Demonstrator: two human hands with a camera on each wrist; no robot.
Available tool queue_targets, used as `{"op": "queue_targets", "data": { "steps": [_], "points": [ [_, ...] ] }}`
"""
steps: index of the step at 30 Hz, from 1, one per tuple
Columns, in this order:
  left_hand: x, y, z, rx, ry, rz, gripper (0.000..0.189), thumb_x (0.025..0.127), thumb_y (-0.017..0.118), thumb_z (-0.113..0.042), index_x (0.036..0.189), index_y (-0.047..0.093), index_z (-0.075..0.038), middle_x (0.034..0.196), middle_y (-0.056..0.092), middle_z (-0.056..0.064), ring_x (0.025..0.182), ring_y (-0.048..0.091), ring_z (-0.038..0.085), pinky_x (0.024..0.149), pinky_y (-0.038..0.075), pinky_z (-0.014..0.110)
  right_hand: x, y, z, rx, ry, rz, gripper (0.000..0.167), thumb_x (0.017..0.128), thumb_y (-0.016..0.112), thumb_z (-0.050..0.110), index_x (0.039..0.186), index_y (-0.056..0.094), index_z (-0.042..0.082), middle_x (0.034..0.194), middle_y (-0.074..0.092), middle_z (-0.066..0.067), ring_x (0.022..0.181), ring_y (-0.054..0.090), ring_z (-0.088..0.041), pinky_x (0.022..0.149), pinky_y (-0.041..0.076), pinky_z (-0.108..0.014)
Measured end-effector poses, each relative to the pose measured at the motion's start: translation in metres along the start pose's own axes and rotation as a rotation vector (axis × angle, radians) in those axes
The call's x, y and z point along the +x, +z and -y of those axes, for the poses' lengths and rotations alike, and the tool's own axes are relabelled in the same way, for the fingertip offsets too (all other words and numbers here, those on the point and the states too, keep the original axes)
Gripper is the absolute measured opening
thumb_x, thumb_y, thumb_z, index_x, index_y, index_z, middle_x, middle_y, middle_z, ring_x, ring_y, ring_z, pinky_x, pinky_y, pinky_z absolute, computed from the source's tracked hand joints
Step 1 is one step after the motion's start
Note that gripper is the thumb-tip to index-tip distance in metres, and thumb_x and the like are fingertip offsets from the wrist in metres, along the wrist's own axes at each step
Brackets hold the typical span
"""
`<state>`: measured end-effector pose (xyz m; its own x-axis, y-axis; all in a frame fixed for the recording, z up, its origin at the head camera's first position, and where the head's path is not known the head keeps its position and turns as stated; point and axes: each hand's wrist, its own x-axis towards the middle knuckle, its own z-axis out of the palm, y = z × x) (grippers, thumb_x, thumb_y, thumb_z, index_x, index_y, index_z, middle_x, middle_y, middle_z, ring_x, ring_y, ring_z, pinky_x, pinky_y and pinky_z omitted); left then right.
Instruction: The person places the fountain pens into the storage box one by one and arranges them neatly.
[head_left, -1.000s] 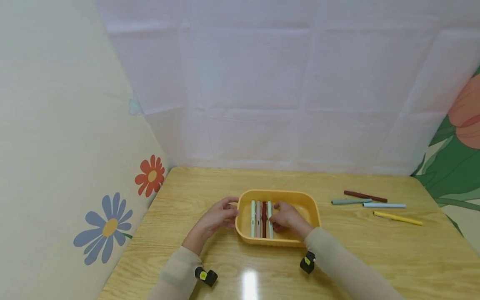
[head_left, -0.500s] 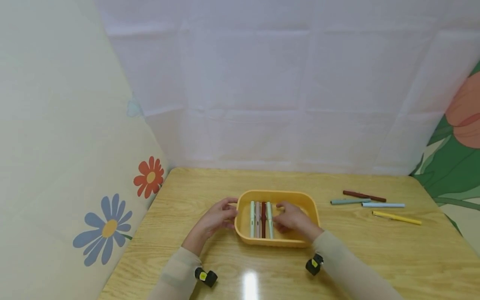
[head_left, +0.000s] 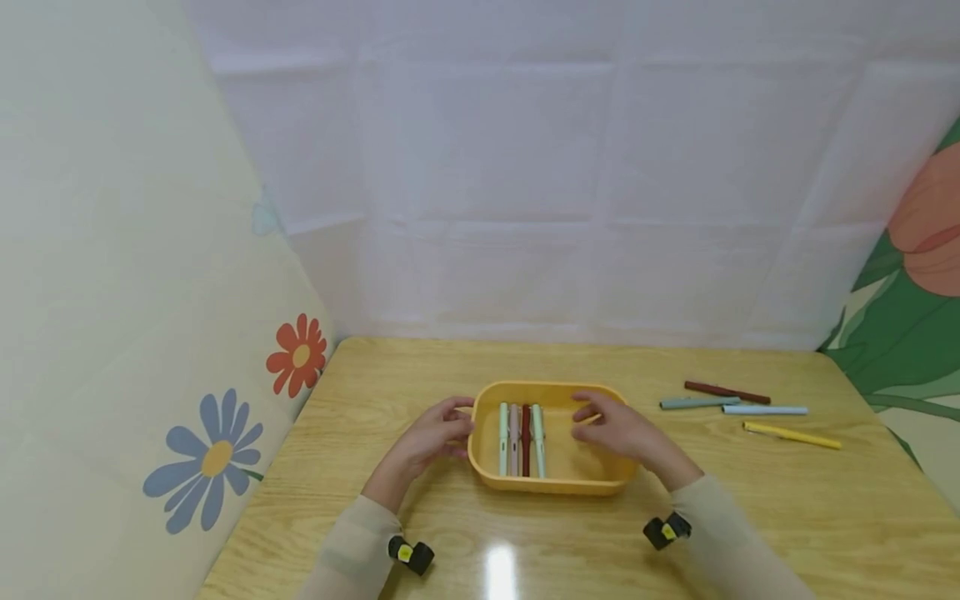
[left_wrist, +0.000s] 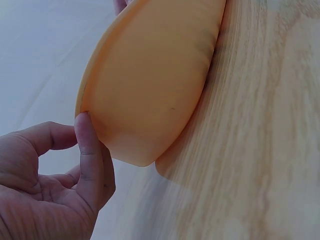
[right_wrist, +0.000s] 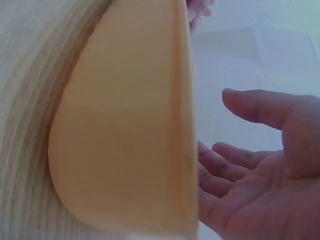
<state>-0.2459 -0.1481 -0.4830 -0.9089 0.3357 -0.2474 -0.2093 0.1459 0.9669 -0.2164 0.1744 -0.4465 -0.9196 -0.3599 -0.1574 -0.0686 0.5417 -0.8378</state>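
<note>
While the right hand [head_left: 618,429] hovered over the right part of the yellow tray [head_left: 547,488], fingers loosely spread and holding nothing, the head view showed a row inside, to its left: left-hand pale green pen [head_left: 503,442], mauve pen [head_left: 514,442], dark red pen [head_left: 527,442], right-hand pale green pen [head_left: 539,442]. Left hand [head_left: 429,435] was at the tray's left end. Right of the tray, on the worktop [head_left: 375,367], lay a loose dark red pen [head_left: 726,392], grey-green pen [head_left: 693,403], light blue pen [head_left: 765,410] and yellow pen [head_left: 792,435]. Judged the pens light, stiff, rather slick; mid-barrel looked the surest hold.

Left wrist view: fingertips [left_wrist: 86,125] touched the tray's rim; could not tell whether they pinched or merely steadied it. Tray seemed light, firm, probably plastic, easily slid; rim the natural hold.

Right wrist view: thumb stood apart from the fingers, which the tray's wall partly hid.
</note>
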Motion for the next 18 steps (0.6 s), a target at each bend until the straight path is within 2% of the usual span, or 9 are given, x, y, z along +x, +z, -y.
{"op": "queue_targets", "data": {
  "steps": [3, 7, 14, 18],
  "points": [
    [0.000, 0.000, 0.000, 0.000, -0.003, 0.001, 0.051, 0.096, 0.057, -0.005, 0.145, 0.043, 0.002, 0.110, 0.058, 0.017, 0.087, 0.062, 0.020, 0.067, 0.057, 0.030, -0.008, -0.009, -0.001, 0.005, -0.028, 0.008, 0.062, 0.100, 0.063, 0.017, 0.153, 0.036, -0.001, 0.137, 0.057, -0.024, 0.124, 0.056, -0.042, 0.099, 0.052, -0.052],
    [0.001, -0.001, 0.001, 0.002, -0.006, 0.004, 0.052, 0.096, 0.058, -0.006, 0.145, 0.043, 0.002, 0.110, 0.058, 0.017, 0.087, 0.062, 0.020, 0.067, 0.057, 0.030, -0.018, -0.021, -0.002, -0.007, -0.057, -0.010, 0.065, 0.100, 0.064, 0.023, 0.153, 0.035, -0.001, 0.140, 0.055, -0.025, 0.127, 0.055, -0.042, 0.102, 0.049, -0.054],
    [0.001, -0.002, 0.001, -0.003, -0.007, 0.003, 0.052, 0.096, 0.058, -0.006, 0.145, 0.043, 0.002, 0.108, 0.057, 0.016, 0.086, 0.062, 0.020, 0.067, 0.057, 0.030, -0.035, -0.044, -0.013, -0.053, -0.095, -0.054, 0.068, 0.100, 0.064, 0.027, 0.154, 0.033, -0.002, 0.142, 0.051, -0.027, 0.126, 0.055, -0.044, 0.098, 0.052, -0.053],
    [0.001, -0.002, 0.001, -0.006, -0.012, -0.004, 0.052, 0.096, 0.058, -0.006, 0.145, 0.044, 0.002, 0.108, 0.057, 0.015, 0.086, 0.062, 0.020, 0.067, 0.058, 0.030, -0.045, -0.056, -0.019, -0.098, -0.080, -0.095, 0.066, 0.101, 0.063, 0.025, 0.154, 0.033, 0.000, 0.143, 0.051, -0.028, 0.125, 0.055, -0.044, 0.097, 0.054, -0.053]
  ]
}}
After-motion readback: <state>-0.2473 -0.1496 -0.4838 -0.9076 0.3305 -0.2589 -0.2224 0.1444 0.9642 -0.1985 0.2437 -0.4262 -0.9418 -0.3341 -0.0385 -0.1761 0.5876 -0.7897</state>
